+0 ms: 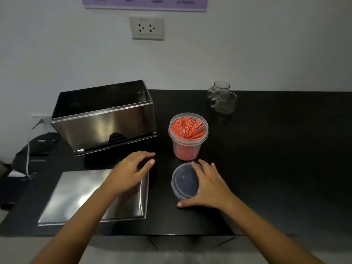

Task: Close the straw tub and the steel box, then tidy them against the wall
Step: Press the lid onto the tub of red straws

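A clear plastic tub (187, 139) full of orange-wrapped straws stands uncovered in the middle of the black counter. Its round clear lid (183, 181) lies flat on the counter just in front of it. My right hand (208, 186) rests over the lid's right side, fingers spread, thumb on the counter by its near edge. The steel box (106, 119) stands with its top uncovered at the left, front panel tilted forward. Its flat steel lid (76, 199) lies in front of it. My left hand (131, 170) hovers over that lid's far right corner, fingers apart, holding nothing.
Two clear glass mugs (222, 99) stand at the back by the white wall (247, 54), right of the tub. A wall socket (146, 28) sits above. A dark appliance with a cable (28, 149) lies at the far left. The counter's near edge (171, 235) runs below my arms.
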Available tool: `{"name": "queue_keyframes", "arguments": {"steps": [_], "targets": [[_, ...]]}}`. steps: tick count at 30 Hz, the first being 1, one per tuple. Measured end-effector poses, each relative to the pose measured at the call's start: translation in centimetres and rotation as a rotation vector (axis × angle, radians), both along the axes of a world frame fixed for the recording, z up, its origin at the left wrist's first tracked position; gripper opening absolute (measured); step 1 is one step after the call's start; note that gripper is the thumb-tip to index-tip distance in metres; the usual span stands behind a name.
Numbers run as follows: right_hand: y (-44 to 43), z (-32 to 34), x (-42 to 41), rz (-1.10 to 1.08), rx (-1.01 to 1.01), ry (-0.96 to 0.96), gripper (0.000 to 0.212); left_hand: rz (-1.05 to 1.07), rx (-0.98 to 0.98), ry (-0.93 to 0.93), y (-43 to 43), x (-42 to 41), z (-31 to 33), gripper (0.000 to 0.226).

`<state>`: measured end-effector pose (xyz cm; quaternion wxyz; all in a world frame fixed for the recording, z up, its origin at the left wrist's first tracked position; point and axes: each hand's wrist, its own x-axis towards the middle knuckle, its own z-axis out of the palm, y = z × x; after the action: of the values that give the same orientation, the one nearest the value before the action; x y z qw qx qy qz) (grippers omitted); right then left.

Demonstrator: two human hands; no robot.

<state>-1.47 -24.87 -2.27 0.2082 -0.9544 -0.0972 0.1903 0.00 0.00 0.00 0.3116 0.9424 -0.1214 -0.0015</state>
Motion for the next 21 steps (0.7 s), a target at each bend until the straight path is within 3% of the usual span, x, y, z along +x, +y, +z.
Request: {"name": "queue_keyframes", "arguments": {"steps": [3,10,14,21], "targets": [[0.1,-0.1,0.7,0.154,-0.036,-0.099,0.127,0.1,-0.008,-0.035,-0.3,-0.8,-0.2,0.04],[-1.3,-0.2,1.4,0.176,0.064,-0.141,0.123,0.167,-0.1,0.027,-1.9,-0.8,-0.3,0.043],[-3.7,0.4,1.7,0.026,0.15,-0.095,0.124,0.181,-0.19,0.104,-2.9,1.5,-0.3,0.055],[-8.1,1.1,2.1,-0.236,0.197,-0.13,0.124,0.121,-0.32,0.228,-5.6,5.3,-1.1,0.1]]}}
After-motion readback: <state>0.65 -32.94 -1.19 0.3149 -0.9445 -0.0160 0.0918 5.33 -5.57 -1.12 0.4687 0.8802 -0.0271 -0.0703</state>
